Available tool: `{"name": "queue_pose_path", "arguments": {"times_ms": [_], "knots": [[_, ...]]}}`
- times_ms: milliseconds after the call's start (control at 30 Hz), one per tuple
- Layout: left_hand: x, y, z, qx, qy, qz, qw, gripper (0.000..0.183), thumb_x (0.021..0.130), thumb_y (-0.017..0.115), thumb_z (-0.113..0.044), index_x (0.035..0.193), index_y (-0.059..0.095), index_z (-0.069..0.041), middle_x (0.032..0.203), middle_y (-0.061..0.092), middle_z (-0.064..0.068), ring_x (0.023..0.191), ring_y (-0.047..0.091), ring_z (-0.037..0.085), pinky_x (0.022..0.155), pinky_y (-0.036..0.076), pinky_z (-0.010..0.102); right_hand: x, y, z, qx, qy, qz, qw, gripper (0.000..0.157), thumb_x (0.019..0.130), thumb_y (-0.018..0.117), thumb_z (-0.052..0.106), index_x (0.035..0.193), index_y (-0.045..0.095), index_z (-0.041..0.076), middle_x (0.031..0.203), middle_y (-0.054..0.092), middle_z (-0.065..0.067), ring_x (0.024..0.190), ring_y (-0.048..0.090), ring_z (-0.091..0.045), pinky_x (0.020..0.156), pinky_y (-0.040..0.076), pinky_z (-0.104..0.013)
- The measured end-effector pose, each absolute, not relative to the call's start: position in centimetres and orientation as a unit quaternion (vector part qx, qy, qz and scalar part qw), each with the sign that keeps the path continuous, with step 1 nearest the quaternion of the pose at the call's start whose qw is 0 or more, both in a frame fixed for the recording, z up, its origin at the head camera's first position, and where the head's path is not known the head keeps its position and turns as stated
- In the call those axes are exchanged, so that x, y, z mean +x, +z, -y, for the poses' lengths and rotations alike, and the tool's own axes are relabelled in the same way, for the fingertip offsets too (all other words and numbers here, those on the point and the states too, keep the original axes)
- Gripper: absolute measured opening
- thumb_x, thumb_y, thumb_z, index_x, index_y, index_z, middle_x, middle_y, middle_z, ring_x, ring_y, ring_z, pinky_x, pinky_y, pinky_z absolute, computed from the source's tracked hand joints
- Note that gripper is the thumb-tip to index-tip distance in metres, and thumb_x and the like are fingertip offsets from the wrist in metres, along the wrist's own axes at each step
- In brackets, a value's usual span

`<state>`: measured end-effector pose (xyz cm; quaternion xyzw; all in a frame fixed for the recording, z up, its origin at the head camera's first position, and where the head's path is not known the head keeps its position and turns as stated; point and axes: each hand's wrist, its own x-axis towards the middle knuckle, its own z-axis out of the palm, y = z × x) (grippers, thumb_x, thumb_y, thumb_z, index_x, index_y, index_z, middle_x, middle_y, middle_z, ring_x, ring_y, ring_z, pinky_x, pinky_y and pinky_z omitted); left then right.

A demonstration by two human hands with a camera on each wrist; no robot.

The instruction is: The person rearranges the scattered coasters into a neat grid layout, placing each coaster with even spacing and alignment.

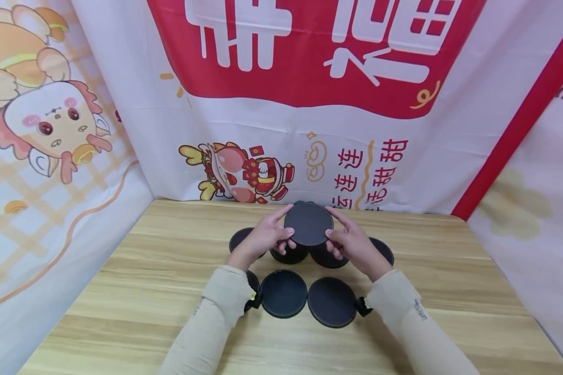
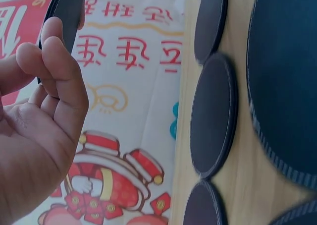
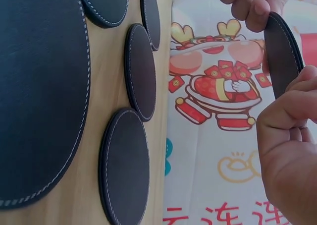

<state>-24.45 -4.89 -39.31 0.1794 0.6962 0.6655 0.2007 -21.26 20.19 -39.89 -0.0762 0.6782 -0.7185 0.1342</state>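
Note:
A round black coaster point(image 1: 308, 224) with a stitched rim is raised above the far part of the table. My left hand point(image 1: 273, 234) pinches its left edge between thumb and fingers, and my right hand point(image 1: 349, 240) pinches the right edge. In the right wrist view the coaster point(image 3: 281, 56) is tilted on edge between both hands. Below lie more coasters of the same kind. Two near ones, a left coaster point(image 1: 283, 293) and a right coaster point(image 1: 332, 302), are fully visible, while my hands and forearms partly cover several others, such as the far-left coaster point(image 1: 239, 237).
Coasters lie side by side in a farther and a nearer row on the wooden table point(image 1: 136, 291). Behind the table's far edge hangs a printed white and red cloth point(image 1: 262, 120). Another printed cloth point(image 1: 9, 219) covers the left side. Black straps circle both wrists.

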Motion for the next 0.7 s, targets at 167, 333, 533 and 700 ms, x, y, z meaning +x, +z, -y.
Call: {"name": "queue_pose_path", "arguments": {"times_ms": [167,333,533,700], "knots": [[-23.8,-39.6,3.1,0.190,0.677,-0.680,0.207,0.069,0.102,0.053,0.000,0.162,0.025,-0.020,0.071,0.069,0.010,0.049,0.054,0.014,0.054,0.054,0.028,-20.0,-40.1,-21.8,-0.067,-0.726,-0.673,0.121,0.064,0.103,0.051,0.005,0.159,0.031,0.027,0.063,0.059,-0.007,0.048,0.050,-0.013,0.047,0.041,-0.025],[-23.2,-40.2,1.1,0.192,0.675,-0.677,0.224,0.071,0.101,0.054,0.000,0.162,0.023,-0.018,0.073,0.069,0.013,0.048,0.053,0.014,0.053,0.053,0.028,-18.6,-40.7,-23.9,-0.069,-0.745,-0.653,0.120,0.066,0.103,0.051,0.003,0.162,0.024,0.018,0.063,0.060,-0.007,0.048,0.050,-0.013,0.048,0.041,-0.026],[-22.6,-40.5,-1.3,0.200,0.674,-0.669,0.241,0.069,0.102,0.054,0.002,0.162,0.024,-0.014,0.073,0.070,0.015,0.047,0.053,0.013,0.051,0.052,0.027,-17.0,-41.0,-26.3,-0.076,-0.756,-0.641,0.114,0.069,0.103,0.051,0.002,0.163,0.017,0.013,0.064,0.061,-0.003,0.051,0.053,-0.011,0.048,0.043,-0.022],[-22.0,-40.5,-3.4,0.196,0.671,-0.669,0.253,0.069,0.101,0.054,0.002,0.161,0.026,-0.017,0.073,0.070,0.013,0.047,0.052,0.013,0.051,0.052,0.027,-15.9,-41.2,-28.3,-0.087,-0.758,-0.636,0.111,0.069,0.104,0.052,0.004,0.162,0.016,0.011,0.065,0.063,-0.003,0.051,0.054,-0.010,0.047,0.045,-0.021]]}}
